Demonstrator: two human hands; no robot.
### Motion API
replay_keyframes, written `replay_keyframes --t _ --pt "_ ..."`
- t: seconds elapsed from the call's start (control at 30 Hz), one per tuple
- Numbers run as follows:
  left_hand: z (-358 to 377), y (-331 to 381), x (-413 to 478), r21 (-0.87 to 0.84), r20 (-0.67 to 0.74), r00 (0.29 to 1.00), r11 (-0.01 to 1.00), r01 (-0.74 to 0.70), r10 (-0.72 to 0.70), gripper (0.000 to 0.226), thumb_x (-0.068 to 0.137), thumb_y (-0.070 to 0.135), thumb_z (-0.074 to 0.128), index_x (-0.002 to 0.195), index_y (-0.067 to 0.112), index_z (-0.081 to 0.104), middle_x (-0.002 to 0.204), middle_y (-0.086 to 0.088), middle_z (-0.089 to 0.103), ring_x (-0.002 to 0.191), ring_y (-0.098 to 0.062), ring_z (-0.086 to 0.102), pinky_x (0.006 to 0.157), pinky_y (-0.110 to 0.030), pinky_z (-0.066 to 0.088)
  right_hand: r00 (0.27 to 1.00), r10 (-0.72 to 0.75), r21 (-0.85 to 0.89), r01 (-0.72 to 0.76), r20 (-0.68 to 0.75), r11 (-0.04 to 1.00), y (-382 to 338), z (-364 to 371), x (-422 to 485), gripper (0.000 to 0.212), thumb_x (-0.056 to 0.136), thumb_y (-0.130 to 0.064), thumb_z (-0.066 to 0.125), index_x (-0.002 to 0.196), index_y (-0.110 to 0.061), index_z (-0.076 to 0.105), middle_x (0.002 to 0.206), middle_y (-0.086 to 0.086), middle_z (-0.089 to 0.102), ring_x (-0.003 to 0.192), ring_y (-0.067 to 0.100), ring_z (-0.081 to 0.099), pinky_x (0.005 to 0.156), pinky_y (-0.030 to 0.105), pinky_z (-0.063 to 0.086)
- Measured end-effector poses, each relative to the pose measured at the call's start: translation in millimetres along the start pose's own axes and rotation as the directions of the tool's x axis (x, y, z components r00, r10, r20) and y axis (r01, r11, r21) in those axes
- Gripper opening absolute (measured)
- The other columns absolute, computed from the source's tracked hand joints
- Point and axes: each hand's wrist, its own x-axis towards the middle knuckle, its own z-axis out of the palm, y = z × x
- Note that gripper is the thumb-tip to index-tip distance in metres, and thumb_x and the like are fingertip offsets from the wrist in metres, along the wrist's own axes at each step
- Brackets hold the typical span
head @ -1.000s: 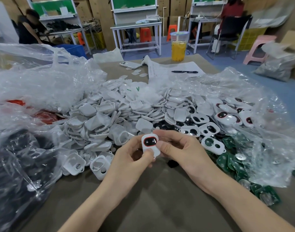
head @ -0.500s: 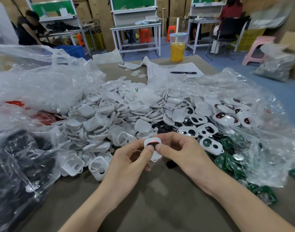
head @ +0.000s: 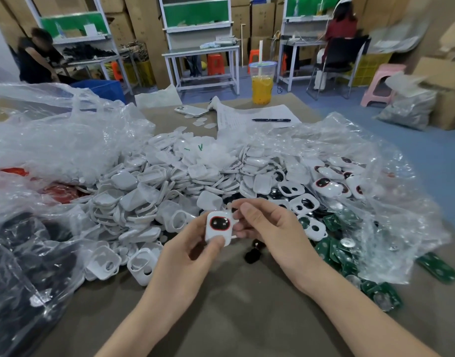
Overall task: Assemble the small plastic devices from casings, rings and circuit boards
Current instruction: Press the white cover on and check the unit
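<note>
Pinched between both hands over the table [head: 234,318], mid-view: a device [head: 218,229]. Gripped at its 6 o'clock end by left hand [head: 185,256] fingers, at its 3 o'clock edge by right hand [head: 270,233] fingers. Probably light, stiff, glossy and a bit slippery. Best taken by the side edges, clear of the red-ringed dark window. Loose casings [head: 144,181] heaped at 10 o'clock, boards [head: 334,253] at 4.
</note>
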Motion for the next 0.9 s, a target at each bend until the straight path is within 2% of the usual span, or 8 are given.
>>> replay_keyframes --t 0.13,0.27,0.33,0.5,0.6,0.73,0.83,0.9 --pt "8.7 25.1 2.8 -0.040 -0.106 0.994 0.999 -0.013 0.009 0.028 0.085 0.040 0.063 0.101 0.062 0.070 0.070 0.004 0.068 0.064 -0.005 0.059 0.066 -0.012 0.048 0.988 0.052 0.260 -0.013 -0.147 0.966 -9.9 -11.3 7.1 0.020 0.095 -0.020 0.061 0.092 -0.015 0.080 0.079 0.006 0.070 0.069 0.017 0.066 0.065 0.022 0.056" --pt "52.3 71.5 40.5 -0.057 0.078 0.995 0.996 -0.062 0.066 0.016 0.098 0.031 0.063 0.100 0.038 0.077 0.077 -0.006 0.073 0.064 -0.008 0.063 0.059 -0.016 0.051 0.973 0.173 0.470 -0.082 -0.153 0.879 -20.4 -20.4 9.7 0.020 0.099 -0.009 0.056 0.107 0.003 0.070 0.078 0.010 0.061 0.062 0.014 0.061 0.065 0.028 0.058" --pt "81.2 87.7 74.8 0.018 0.177 0.984 1.000 -0.010 0.007 0.014 0.099 0.027 0.063 0.094 0.025 0.076 0.072 -0.004 0.073 0.062 -0.008 0.065 0.058 -0.015 0.052 0.968 0.206 0.537 -0.099 -0.143 0.837 -23.3 -24.1 8.3 0.016 0.100 -0.006 0.052 0.100 -0.003 0.067 0.073 0.005 0.061 0.061 0.010 0.062 0.071 0.029 0.061" --pt "143.3 94.2 135.8 0.057 0.347 0.920 0.983 0.175 -0.184 0.022 0.098 0.015 0.061 0.114 0.000 0.068 0.087 -0.006 0.074 0.086 -0.021 0.076 0.092 -0.037 0.059 0.967 0.229 0.574 -0.124 -0.115 0.809 -29.2 -27.3 5.1 0.018 0.099 -0.002 0.050 0.099 -0.006 0.068 0.081 0.006 0.068 0.067 0.016 0.063 0.082 0.034 0.055" --pt "144.0 81.9 137.0 0.046 0.247 0.955 0.986 0.158 -0.164 0.033 0.099 0.014 0.056 0.131 0.005 0.062 0.095 -0.006 0.074 0.088 -0.018 0.076 0.092 -0.039 0.059 0.973 0.221 0.530 -0.152 -0.070 0.835 -30.7 -28.4 3.6 0.027 0.098 0.004 0.042 0.096 -0.005 0.067 0.078 0.006 0.068 0.064 0.014 0.064 0.073 0.029 0.058" --pt "95.1 59.1 95.0 0.045 -0.010 0.994 0.993 -0.111 0.112 0.024 0.100 0.020 0.055 0.105 0.036 0.071 0.095 0.012 0.076 0.085 -0.005 0.074 0.073 -0.018 0.057 0.973 0.226 0.458 -0.176 -0.056 0.871 -26.1 -24.0 6.1 0.025 0.098 0.004 0.045 0.098 -0.005 0.068 0.079 0.007 0.067 0.066 0.015 0.064 0.070 0.027 0.056" --pt "45.6 37.0 55.7 0.348 -0.141 0.935 0.900 -0.261 0.326 0.026 0.098 0.016 0.057 0.104 0.039 0.069 0.103 0.024 0.070 0.098 0.004 0.066 0.077 -0.006 0.047 0.972 0.217 0.408 -0.164 -0.087 0.898 -20.1 -24.8 8.5 0.024 0.098 0.002 0.049 0.108 -0.005 0.070 0.078 0.007 0.068 0.067 0.016 0.064 0.066 0.024 0.055" --pt "18.2 18.0 38.7 0.552 -0.167 0.906 0.798 -0.242 0.390 0.028 0.097 0.011 0.057 0.111 0.032 0.067 0.113 0.025 0.063 0.108 0.004 0.059 0.087 -0.012 0.044 0.978 0.181 0.328 -0.138 -0.101 0.934 -16.8 -24.1 8.3 0.026 0.100 0.000 0.050 0.105 -0.011 0.074 0.079 0.005 0.069 0.069 0.015 0.065 0.066 0.024 0.055"
